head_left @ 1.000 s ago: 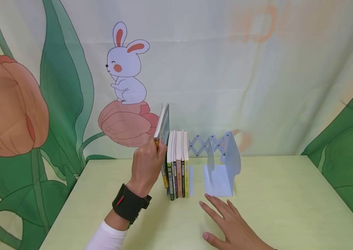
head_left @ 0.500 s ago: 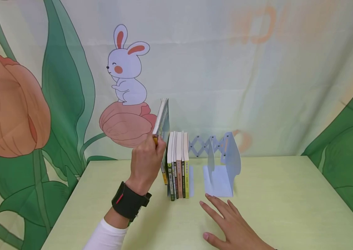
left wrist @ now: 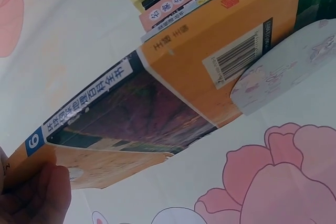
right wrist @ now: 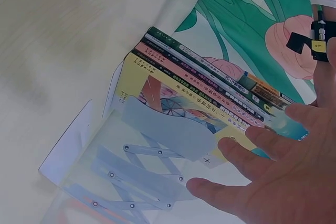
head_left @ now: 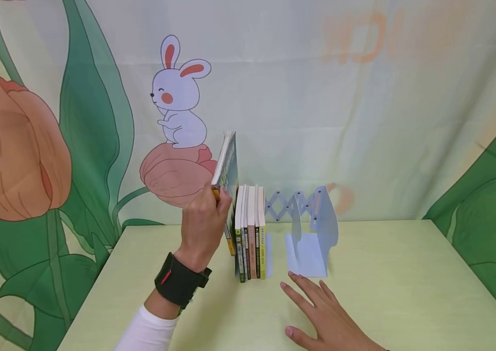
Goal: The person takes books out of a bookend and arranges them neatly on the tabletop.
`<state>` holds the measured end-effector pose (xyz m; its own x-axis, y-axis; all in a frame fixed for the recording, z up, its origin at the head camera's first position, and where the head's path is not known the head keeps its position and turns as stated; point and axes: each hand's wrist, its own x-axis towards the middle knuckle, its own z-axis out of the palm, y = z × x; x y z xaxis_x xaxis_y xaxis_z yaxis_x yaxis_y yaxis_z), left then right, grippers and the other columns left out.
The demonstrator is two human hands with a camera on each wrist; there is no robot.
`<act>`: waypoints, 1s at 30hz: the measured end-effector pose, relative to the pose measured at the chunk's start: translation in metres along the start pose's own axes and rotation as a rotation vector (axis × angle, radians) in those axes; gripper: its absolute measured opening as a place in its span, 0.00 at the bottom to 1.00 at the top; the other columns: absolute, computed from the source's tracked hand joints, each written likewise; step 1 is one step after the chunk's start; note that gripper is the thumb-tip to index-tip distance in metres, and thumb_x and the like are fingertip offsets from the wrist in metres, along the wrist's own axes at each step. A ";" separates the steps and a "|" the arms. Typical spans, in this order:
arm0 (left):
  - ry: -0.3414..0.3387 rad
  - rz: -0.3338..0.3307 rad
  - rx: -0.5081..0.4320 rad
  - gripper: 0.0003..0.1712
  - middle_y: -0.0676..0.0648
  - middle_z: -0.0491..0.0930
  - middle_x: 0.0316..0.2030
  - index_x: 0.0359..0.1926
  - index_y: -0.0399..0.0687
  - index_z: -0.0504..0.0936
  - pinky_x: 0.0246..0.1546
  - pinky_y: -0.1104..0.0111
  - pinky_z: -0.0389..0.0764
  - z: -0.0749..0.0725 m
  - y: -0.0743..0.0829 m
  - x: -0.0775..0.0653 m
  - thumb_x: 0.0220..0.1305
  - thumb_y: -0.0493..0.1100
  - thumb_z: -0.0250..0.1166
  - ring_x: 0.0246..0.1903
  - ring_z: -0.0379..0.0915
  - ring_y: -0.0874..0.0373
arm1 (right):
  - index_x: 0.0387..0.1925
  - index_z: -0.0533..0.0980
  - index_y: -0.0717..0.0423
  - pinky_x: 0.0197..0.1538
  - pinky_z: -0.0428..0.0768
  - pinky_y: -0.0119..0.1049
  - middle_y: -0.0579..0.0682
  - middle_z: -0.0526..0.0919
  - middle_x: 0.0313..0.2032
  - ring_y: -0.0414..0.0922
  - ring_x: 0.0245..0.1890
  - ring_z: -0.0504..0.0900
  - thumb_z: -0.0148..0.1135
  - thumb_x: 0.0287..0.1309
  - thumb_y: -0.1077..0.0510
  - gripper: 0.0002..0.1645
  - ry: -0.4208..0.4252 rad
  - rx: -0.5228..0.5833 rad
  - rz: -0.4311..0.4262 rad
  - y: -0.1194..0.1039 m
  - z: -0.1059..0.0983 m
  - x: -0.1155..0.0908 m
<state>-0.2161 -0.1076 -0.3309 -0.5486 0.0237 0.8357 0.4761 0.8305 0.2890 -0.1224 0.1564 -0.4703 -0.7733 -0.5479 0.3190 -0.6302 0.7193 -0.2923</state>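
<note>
My left hand (head_left: 201,229) pinches a thick book (head_left: 227,168) by its near upper edge, thumb on the right side. The book is raised above its neighbours and tilted, its far end higher. In the left wrist view its orange spine carries a 6, and a barcode marks the orange and dark cover (left wrist: 131,106). Just right of it, several thinner books (head_left: 251,239) stand upright, spines towards me, in a pale blue expandable book rack (head_left: 328,219). My right hand (head_left: 329,314) hovers low in front of the rack, fingers spread, holding nothing.
At the rack's right end, a divider (head_left: 296,219) and the end plate stand without books between them. Crossed lattice bars (head_left: 277,204) join the rack along its back. A printed curtain (head_left: 384,122) hangs behind the pale green table (head_left: 388,273).
My left hand has drawn the orange-spined book upward and slightly to the left, away from the row. The right hand, the rack and the other books have stayed in place.
</note>
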 end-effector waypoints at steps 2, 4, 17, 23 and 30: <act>0.014 0.007 -0.004 0.12 0.33 0.86 0.36 0.43 0.30 0.76 0.14 0.69 0.71 -0.001 0.000 0.000 0.71 0.38 0.53 0.20 0.80 0.47 | 0.76 0.49 0.29 0.65 0.61 0.67 0.43 0.57 0.75 0.48 0.73 0.62 0.54 0.63 0.32 0.45 0.009 -0.006 -0.009 0.000 0.000 0.000; 0.026 0.012 -0.012 0.13 0.33 0.86 0.37 0.44 0.29 0.76 0.14 0.69 0.73 -0.002 0.001 0.001 0.70 0.38 0.53 0.23 0.83 0.45 | 0.76 0.49 0.29 0.65 0.62 0.67 0.43 0.57 0.75 0.48 0.73 0.62 0.55 0.63 0.32 0.45 0.015 -0.011 -0.018 0.000 0.001 0.000; 0.105 0.055 -0.049 0.16 0.33 0.86 0.42 0.50 0.29 0.75 0.24 0.60 0.83 -0.008 0.002 0.003 0.69 0.39 0.57 0.34 0.86 0.41 | 0.76 0.50 0.32 0.64 0.64 0.66 0.44 0.57 0.75 0.49 0.72 0.63 0.58 0.62 0.36 0.46 0.052 -0.030 -0.058 -0.001 0.000 0.001; 0.130 0.070 -0.051 0.17 0.33 0.86 0.42 0.51 0.29 0.75 0.27 0.58 0.84 -0.011 0.004 0.005 0.69 0.39 0.58 0.36 0.86 0.41 | 0.76 0.50 0.32 0.63 0.64 0.67 0.45 0.57 0.75 0.49 0.72 0.63 0.57 0.63 0.35 0.45 0.051 -0.027 -0.057 0.000 -0.001 0.002; 0.164 0.082 -0.049 0.17 0.33 0.86 0.42 0.52 0.29 0.75 0.26 0.58 0.84 -0.014 0.005 0.004 0.68 0.38 0.57 0.34 0.86 0.41 | 0.76 0.51 0.32 0.64 0.64 0.65 0.43 0.57 0.75 0.46 0.73 0.61 0.59 0.62 0.36 0.46 0.063 -0.042 -0.061 -0.001 -0.001 0.001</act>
<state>-0.2063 -0.1115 -0.3190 -0.3894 -0.0040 0.9211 0.5494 0.8016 0.2358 -0.1220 0.1552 -0.4691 -0.7270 -0.5639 0.3917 -0.6714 0.7034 -0.2334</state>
